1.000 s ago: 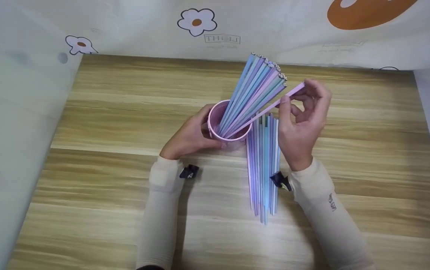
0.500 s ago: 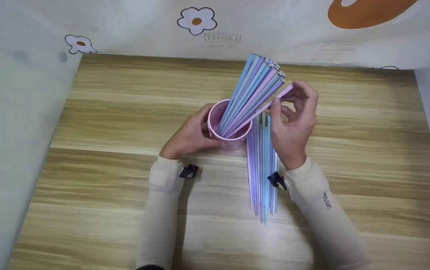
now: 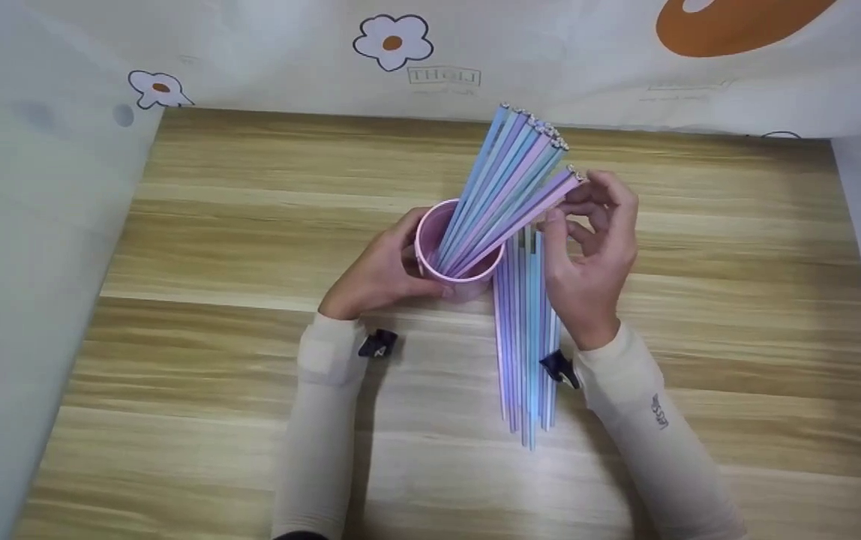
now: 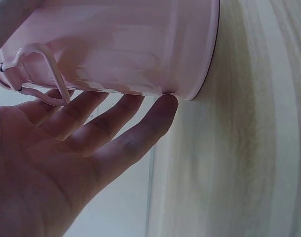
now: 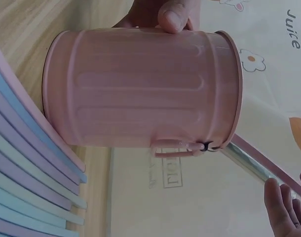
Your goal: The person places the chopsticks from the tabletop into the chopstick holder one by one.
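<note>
A pink pencil cup (image 3: 439, 220) with ribbed sides and a small loop handle stands tilted a little on the table, its mouth towards me. My left hand (image 3: 379, 276) grips it from the left, thumb in front, fingers behind. Several slim pastel pencil-like sticks (image 3: 504, 172) lean out of the cup to the right, with sparkly upper ends. At the right of the bundle lean a pink stick (image 3: 538, 208) and a purple one. My right hand (image 3: 597, 251) is beside their upper ends, fingers loosely bent, thumb apart from the index finger, with the pink stick's end right at the fingertips.
More pastel sticks (image 3: 526, 352) lie side by side on the wood-grain table (image 3: 213, 360), just right of the cup and partly beneath the right hand. A pale patterned sheet (image 3: 280, 60) with flowers rises behind the table's far edge.
The right hand has moved left, bringing the pink stick closer to the bundle, and its fingers have loosened. A purple stick has dropped over beside the pink one. The left hand and cup stay put.
</note>
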A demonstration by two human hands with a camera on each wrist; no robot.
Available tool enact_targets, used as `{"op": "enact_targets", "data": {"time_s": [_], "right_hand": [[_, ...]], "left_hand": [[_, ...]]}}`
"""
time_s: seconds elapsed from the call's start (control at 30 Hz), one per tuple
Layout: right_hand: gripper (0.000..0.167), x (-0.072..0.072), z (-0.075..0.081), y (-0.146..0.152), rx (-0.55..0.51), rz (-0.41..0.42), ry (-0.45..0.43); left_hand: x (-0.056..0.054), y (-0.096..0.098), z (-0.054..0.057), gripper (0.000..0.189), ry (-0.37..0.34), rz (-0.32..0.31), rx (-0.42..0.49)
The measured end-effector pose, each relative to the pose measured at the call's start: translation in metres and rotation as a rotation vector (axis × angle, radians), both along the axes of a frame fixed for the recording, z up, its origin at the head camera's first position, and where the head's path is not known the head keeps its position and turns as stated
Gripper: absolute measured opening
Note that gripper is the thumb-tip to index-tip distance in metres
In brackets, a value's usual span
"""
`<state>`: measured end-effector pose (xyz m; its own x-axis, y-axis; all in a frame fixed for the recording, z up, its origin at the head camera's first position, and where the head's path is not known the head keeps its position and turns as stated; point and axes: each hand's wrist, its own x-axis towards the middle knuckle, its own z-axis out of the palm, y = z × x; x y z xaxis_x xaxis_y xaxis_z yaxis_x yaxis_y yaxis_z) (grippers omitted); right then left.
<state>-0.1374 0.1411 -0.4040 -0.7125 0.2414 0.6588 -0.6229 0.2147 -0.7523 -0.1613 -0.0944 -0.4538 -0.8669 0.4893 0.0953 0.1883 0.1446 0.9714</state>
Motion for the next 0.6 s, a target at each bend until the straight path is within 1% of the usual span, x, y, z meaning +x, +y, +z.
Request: {"op": "enact_targets", "data": {"time_s": [0.17, 0.3, 0.37, 0.53, 0.6], "right_hand": [[0.035, 0.003, -0.003, 0.008, -0.044, -0.003, -0.057], [0.033, 0.002, -0.008, 0.017, -0.031, -0.021, -0.124], [0.032, 0.0, -0.011, 0.022, -0.008, -0.03, -0.179], [0.032, -0.002, -0.02, 0.037, 0.099, -0.028, -0.338], [0.032, -0.003, -0.024, 0.041, 0.144, -0.026, -0.384]], "left_hand": [[0.001, -0.001, 0.002, 0.097, -0.017, 0.0, -0.003], [0.002, -0.002, 0.001, 0.096, -0.028, 0.005, 0.005], [0.002, -0.002, 0.0, 0.096, -0.031, 0.006, 0.009], [0.001, 0.0, 0.001, 0.096, -0.033, 0.009, 0.001], [0.001, 0.001, 0.002, 0.096, -0.033, 0.012, 0.0]]}}
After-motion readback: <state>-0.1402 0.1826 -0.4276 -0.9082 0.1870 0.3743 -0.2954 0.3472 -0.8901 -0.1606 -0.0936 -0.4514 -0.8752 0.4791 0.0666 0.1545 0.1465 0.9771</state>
